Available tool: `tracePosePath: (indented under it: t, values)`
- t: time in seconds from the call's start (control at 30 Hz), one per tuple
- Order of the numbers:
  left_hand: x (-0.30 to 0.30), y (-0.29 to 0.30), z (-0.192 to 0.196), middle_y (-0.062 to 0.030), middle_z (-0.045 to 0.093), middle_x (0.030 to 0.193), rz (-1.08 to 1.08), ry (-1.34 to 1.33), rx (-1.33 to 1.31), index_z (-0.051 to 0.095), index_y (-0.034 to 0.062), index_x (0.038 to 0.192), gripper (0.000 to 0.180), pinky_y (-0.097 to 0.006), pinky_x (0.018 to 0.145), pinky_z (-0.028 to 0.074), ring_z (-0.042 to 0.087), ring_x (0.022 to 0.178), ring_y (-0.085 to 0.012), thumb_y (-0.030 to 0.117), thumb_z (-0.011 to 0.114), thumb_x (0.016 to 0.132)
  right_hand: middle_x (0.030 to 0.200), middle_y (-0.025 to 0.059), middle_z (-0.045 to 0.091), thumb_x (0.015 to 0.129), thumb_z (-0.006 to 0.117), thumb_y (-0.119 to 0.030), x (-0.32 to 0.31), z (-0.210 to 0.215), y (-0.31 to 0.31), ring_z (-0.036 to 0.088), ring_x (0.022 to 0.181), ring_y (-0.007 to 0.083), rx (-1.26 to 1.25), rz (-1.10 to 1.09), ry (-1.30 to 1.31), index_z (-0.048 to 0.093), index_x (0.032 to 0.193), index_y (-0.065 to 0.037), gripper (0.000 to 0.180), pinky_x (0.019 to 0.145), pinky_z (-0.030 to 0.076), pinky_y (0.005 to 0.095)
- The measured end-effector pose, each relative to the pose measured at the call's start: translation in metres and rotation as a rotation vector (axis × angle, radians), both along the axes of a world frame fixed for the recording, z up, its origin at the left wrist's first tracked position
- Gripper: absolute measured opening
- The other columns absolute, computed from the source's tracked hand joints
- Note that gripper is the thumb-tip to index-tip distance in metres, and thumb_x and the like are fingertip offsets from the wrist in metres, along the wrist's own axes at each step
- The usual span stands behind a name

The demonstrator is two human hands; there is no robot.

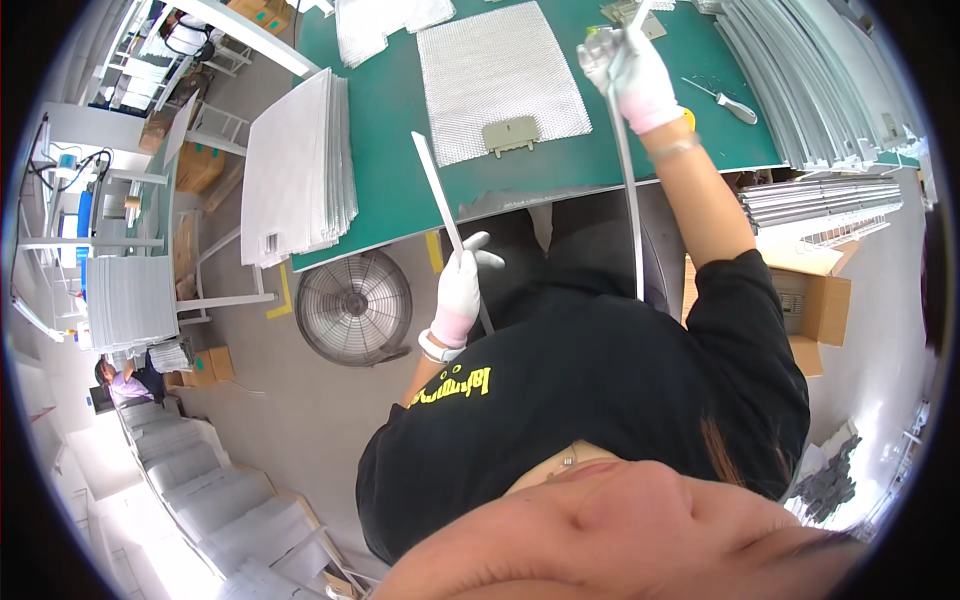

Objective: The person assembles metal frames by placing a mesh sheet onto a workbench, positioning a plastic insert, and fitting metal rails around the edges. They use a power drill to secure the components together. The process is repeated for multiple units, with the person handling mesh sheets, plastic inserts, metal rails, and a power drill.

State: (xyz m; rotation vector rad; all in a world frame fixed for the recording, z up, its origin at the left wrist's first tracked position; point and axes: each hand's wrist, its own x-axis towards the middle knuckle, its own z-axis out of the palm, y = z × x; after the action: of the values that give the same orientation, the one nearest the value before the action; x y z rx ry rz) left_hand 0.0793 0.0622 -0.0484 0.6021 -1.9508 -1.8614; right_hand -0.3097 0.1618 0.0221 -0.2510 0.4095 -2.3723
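Observation:
My left hand point(460, 291), in a white glove, is closed around a slim pale metal strip point(437, 190). The strip tilts past the table's front edge, its upper end over the green top. Farther right, my gloved right hand point(638, 82) grips a longer metal strip point(629, 200), which runs down past the table edge toward my body. Between the hands, a silvery mesh panel point(500, 75) lies flat on the table. A small olive-grey plate point(511, 134) with prongs rests on the panel's near edge. Its contact with the panel is too small to make out.
The green table point(400, 215) carries stacked mesh sheets point(295, 165) at left and a tall row of metal panels point(800, 85) at right. A screwdriver point(738, 108) lies beside my right wrist. Below stand a floor fan point(354, 308) and an open cardboard box point(825, 308).

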Motion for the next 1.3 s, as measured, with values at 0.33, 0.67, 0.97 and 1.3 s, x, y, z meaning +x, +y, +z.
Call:
tracePosePath:
  t: [0.33, 0.67, 0.97, 1.3]
  values:
    - [-0.032, 0.041, 0.019, -0.0247, 0.039, 0.149, -0.065, -0.023, -0.457, 0.035, -0.0029, 0.147, 0.072, -0.052, 0.117, 0.028, 0.037, 0.139, -0.0416, 0.027, 0.067, 0.091, 0.092, 0.0034, 0.06, 0.104, 0.055, -0.025, 0.038, -0.056, 0.001, 0.06, 0.085, 0.0142, 0.713, 0.176, 0.479, 0.057, 0.103, -0.006, 0.019, 0.083, 0.051, 0.0306]
    - [-0.131, 0.074, -0.007, -0.012, 0.056, 0.128, -0.15, 0.292, 1.144, 0.053, 0.0062, 0.128, 0.04, -0.049, 0.11, 0.04, 0.053, 0.123, -0.0306, 0.039, 0.053, 0.104, 0.096, 0.0064, 0.063, 0.103, 0.049, -0.015, 0.146, -0.028, 0.085, 0.056, 0.074, 0.0091, 0.907, 0.06, 0.754, 0.029, 0.155, -0.003, 0.057, 0.07, 0.05, 0.0252]
    - [-0.253, 0.026, -0.023, -0.0136, 0.061, 0.124, -0.205, 0.472, 1.474, 0.057, 0.0024, 0.126, 0.033, -0.042, 0.111, 0.039, 0.053, 0.123, -0.0295, 0.027, 0.055, 0.103, 0.087, 0.0065, 0.057, 0.105, 0.047, -0.018, 0.149, -0.067, 0.09, 0.046, 0.06, 0.0067, 0.518, 0.054, 0.425, 0.019, 0.158, 0.0, 0.062, 0.06, 0.049, 0.0241]
    - [-0.282, 0.041, -0.039, -0.0139, 0.065, 0.112, -0.159, 0.503, 0.772, 0.06, 0.0005, 0.116, 0.026, -0.036, 0.098, 0.047, 0.06, 0.107, -0.0251, 0.023, 0.052, 0.105, 0.084, 0.0039, 0.054, 0.105, 0.049, -0.019, 0.152, -0.061, 0.102, 0.042, 0.057, 0.0067, 0.623, -0.018, 0.4, 0.02, 0.158, -0.003, 0.063, 0.061, 0.048, 0.0245]
